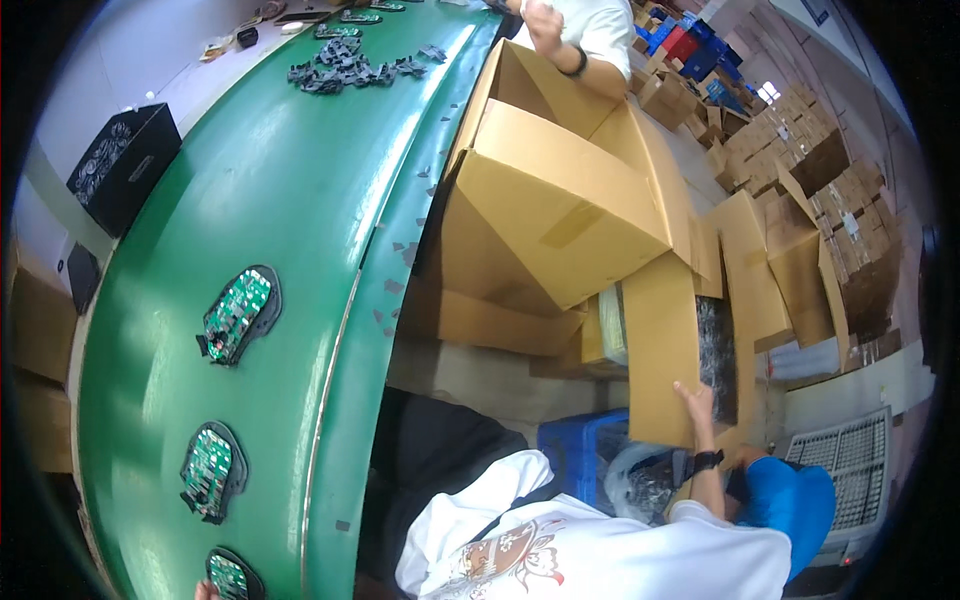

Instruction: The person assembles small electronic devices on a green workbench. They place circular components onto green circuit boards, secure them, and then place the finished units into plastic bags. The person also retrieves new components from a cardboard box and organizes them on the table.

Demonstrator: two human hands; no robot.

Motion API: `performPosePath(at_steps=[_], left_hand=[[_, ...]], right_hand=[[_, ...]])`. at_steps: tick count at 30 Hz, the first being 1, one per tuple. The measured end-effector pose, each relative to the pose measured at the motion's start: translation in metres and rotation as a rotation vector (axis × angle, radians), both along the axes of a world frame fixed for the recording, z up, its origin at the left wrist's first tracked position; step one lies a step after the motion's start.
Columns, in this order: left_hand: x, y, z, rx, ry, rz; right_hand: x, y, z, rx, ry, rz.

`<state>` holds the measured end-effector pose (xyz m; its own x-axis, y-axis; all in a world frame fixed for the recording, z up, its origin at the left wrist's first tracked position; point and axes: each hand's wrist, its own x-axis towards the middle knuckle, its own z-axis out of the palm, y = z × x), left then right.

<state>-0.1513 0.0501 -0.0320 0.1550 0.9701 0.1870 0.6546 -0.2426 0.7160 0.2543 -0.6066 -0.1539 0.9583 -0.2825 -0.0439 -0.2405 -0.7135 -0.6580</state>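
My right hand (697, 405), with a black watch at its wrist, is closed on the edge of a cardboard box flap (660, 350). Inside that box, dark plastic-wrapped contents (716, 345) show in part. At the lower left edge, only fingertips of my left hand (206, 591) come into view, beside a green circuit board in a dark shell (230, 575); whether they grip it is hidden. Farther along the green belt lie two similar boards, a middle circuit board (210, 468) and an upper circuit board (240, 313).
A large open carton (560, 200) stands right of the green work surface (270, 200). Beyond it is a co-worker's raised hand (543, 27). Black parts (345, 72) lie heaped at the far end. A black box (125, 165) stands left; a blue crate (575, 450) sits below the flap.
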Motion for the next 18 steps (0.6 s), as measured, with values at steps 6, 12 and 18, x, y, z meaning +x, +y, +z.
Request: performPosePath(at_steps=[6, 12, 18], left_hand=[[0.01, -0.013, 0.009, 0.033, 0.016, -0.04], [0.017, -0.022, 0.018, 0.026, -0.017, -0.012], [0.001, -0.02, 0.017, 0.059, -0.044, 0.019]], right_hand=[[-0.028, 0.046, 0.01, -0.096, 0.044, 0.079], [0.008, 0.034, 0.036, -0.138, -0.001, 0.209], [0.047, 0.05, 0.039, -0.662, 0.282, 0.126]])
